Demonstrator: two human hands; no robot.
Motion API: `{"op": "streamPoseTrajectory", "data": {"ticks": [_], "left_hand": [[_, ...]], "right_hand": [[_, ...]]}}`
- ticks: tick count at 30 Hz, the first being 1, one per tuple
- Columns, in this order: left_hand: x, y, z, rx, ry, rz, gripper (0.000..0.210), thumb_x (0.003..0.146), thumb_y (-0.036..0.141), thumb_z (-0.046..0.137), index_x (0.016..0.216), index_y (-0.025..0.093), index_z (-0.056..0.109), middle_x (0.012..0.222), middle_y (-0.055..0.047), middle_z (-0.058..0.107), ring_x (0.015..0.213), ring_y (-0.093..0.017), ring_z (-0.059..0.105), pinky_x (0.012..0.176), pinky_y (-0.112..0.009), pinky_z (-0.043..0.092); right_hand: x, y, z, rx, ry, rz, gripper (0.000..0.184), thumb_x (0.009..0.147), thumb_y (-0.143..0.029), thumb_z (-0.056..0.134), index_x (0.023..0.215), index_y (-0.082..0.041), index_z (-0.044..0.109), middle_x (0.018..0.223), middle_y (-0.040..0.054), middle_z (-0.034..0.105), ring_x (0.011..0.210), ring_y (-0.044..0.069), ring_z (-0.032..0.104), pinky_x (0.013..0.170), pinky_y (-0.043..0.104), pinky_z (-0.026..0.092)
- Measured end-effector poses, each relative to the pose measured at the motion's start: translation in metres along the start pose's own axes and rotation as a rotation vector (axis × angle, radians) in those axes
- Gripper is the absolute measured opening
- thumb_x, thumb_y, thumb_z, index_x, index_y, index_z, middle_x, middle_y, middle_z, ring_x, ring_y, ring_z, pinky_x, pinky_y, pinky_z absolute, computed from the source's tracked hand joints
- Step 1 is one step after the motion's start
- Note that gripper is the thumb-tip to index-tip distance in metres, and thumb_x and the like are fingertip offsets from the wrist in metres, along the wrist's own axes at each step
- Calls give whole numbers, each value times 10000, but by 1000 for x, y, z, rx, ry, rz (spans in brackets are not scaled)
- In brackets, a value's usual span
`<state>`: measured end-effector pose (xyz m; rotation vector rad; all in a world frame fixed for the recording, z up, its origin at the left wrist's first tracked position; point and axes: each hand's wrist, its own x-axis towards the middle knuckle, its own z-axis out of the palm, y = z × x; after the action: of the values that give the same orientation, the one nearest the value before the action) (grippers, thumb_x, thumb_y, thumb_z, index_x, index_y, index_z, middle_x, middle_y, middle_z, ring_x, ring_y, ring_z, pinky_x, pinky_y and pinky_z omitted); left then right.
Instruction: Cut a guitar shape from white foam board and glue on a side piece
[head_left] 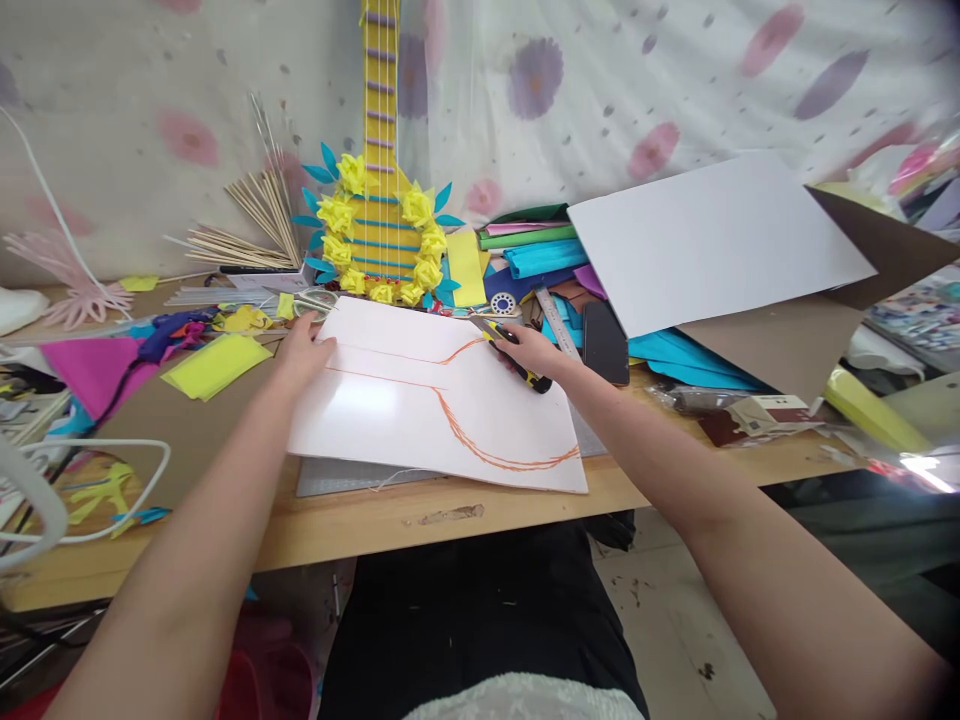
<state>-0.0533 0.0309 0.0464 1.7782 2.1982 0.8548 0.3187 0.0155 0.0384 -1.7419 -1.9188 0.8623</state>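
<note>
Foamboard [420, 400] looks light, stiff (dents easily, I judge); left hand [304, 348] flat, pinning its edge; right hand [529, 350] gripping knife [517, 360].

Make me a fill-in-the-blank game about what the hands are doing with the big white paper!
1. The right hand holds a yellow and black ____ at the far edge of the white sheet.
2. The left hand presses flat on the sheet's ____ corner.
3. The outline drawn on the sheet is ____ in colour.
4. Behind the sheet stands a yellow paper ____ trimmed with yellow flowers.

Missing words: utility knife; far left; orange; guitar
</note>
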Motion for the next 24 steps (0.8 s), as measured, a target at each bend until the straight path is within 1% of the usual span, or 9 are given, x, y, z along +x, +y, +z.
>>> {"op": "streamPoseTrajectory", "data": {"ticks": [3, 5, 8, 10, 12, 15, 18, 20, 24], "left_hand": [[-4, 13, -10, -41, -76, -46, 704, 755, 243, 603, 1411, 178, 357, 1251, -83, 610, 1138, -219, 577, 973, -322, 445], [-12, 18, -9, 41, -91, -60, 710, 747, 252, 618, 1405, 171, 363, 1318, -108, 556, 1205, -253, 526, 1012, -357, 414], [-29, 17, 5, 189, -39, -22, 684, 739, 252, 614, 1374, 122, 393, 1440, -168, 406, 1340, -318, 357, 1097, -443, 299], [-41, 14, 15, 200, 22, 11, 659, 748, 239, 588, 1362, 105, 392, 1464, -183, 358, 1377, -319, 284, 1116, -466, 252], [-51, 13, 20, 168, 105, 18, 583, 772, 226, 535, 1332, 110, 423, 1441, -170, 391, 1363, -290, 310, 1107, -436, 277], [-61, 15, 16, 164, 178, -27, 382, 810, 197, 424, 1158, 167, 579, 1291, -120, 544, 1212, -263, 483, 991, -396, 407], [-67, 18, 7, 249, 38, -119, 314, 795, 168, 394, 899, 206, 688, 1070, -93, 658, 999, -276, 598, 838, -405, 473], [-69, 16, 5, 299, -59, -132, 299, 779, 177, 420, 833, 213, 712, 1016, -82, 683, 945, -283, 615, 797, -402, 481], [-74, 7, 8, 278, -69, 28, 328, 797, 222, 448, 984, 240, 717, 1130, -26, 677, 1013, -238, 614, 847, -333, 476]], "right_hand": [[2, 2, 1, 19, -6, -4, 247, 887, -320, 419, 1067, -204, 543, 777, 8, 664, 495, 93, 547, 512, 220, 421], [2, -1, 1, -5, -28, -10, 252, 888, -332, 413, 1060, -204, 547, 798, 19, 675, 508, 104, 563, 507, 227, 422], [2, -9, 1, -99, -47, 5, 299, 888, -336, 407, 1120, -203, 542, 816, 36, 693, 544, 135, 595, 521, 247, 431], [4, -17, 2, -191, -26, 30, 354, 883, -328, 422, 1199, -196, 511, 795, 42, 699, 586, 156, 617, 563, 258, 443], [8, -28, 3, -249, 0, 37, 398, 875, -315, 437, 1249, -183, 473, 791, 50, 702, 619, 168, 629, 604, 266, 453], [16, -51, 11, -231, -22, -11, 412, 875, -298, 429, 1267, -171, 428, 858, 72, 706, 622, 164, 628, 623, 272, 466], [24, -81, 28, -291, -78, -120, 447, 854, -284, 468, 1286, -187, 408, 982, 94, 695, 726, 181, 642, 691, 290, 480], [30, -103, 46, -341, -117, -235, 455, 842, -258, 470, 1289, -192, 419, 1069, 103, 676, 851, 204, 639, 741, 304, 476], [42, -141, 87, -414, -203, -416, 486, 853, -245, 446, 1337, -223, 414, 1190, 100, 635, 1006, 229, 610, 812, 324, 454]]}}
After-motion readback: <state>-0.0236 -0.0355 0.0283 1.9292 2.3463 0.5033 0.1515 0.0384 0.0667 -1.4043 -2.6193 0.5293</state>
